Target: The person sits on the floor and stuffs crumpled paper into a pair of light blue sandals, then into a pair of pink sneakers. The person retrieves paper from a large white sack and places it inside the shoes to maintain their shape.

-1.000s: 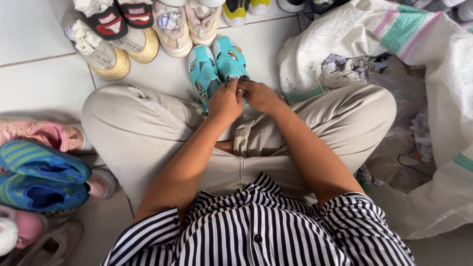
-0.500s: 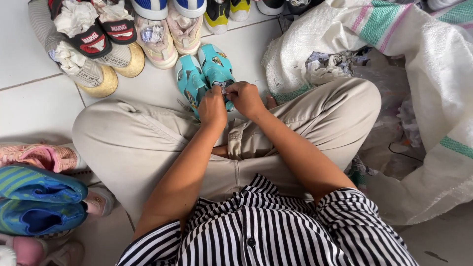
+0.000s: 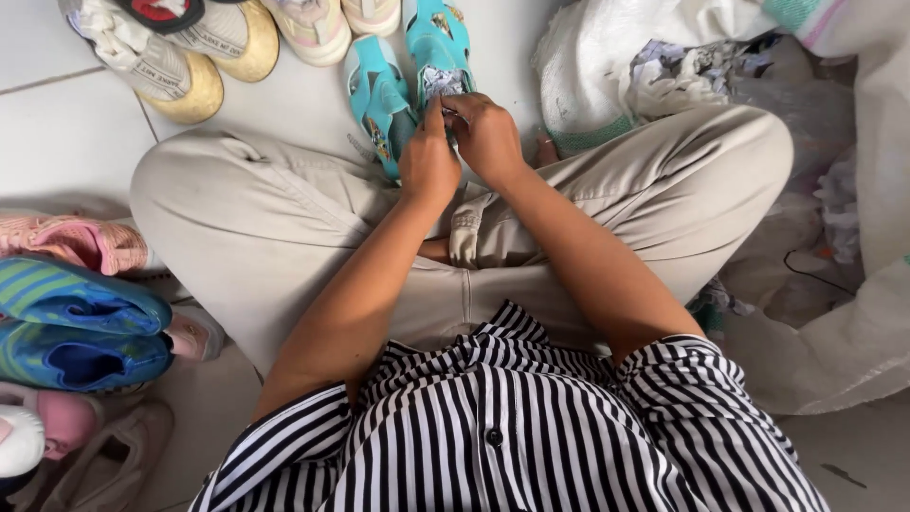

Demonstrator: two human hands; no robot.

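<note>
Left hand (image 3: pixel 428 159): curled, fingers pressed on the near turquoise child's sandal (image 3: pixel 379 100).
Right hand (image 3: pixel 486 133): fingers pinched on crumpled paper stuffing (image 3: pixel 438 83) in the far turquoise sandal (image 3: pixel 438 43).
Sandals: laid on white tiled floor (image 3: pixel 66 142), before the crossed legs.

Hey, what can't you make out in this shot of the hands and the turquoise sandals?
- Head view: what the fingertips of the left hand and right hand pinch is hidden by the hands themselves.
- The right-hand turquoise sandal has its toe cut off by the top edge.
- The lower end of the other sandal is covered by the left hand.
- The white sack's contents are crumpled and hard to tell.
</note>
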